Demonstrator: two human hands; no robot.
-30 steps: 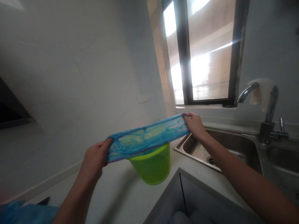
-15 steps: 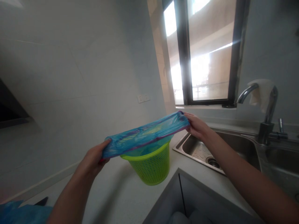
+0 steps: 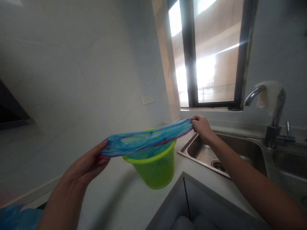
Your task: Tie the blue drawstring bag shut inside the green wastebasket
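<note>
A thin blue plastic bag (image 3: 146, 139) with a purple drawstring edge is stretched wide just above a lime-green mesh basket (image 3: 153, 169) that stands on the white counter. My left hand (image 3: 90, 163) grips the bag's left end, low and near me. My right hand (image 3: 200, 127) pinches its right end, higher, beside the sink. Part of the bag hangs down inside the basket's mouth.
A steel sink (image 3: 230, 153) with a curved tap (image 3: 271, 108) and a white cloth draped over it lies to the right. A dark-framed window (image 3: 211, 54) is behind, a wall socket (image 3: 147, 100) on the tiled wall. More blue plastic (image 3: 16, 218) sits at the bottom left.
Both hands have lowered the stretched bag toward the basket, and its opening has flattened out. The basket's rim now shows below the bag.
</note>
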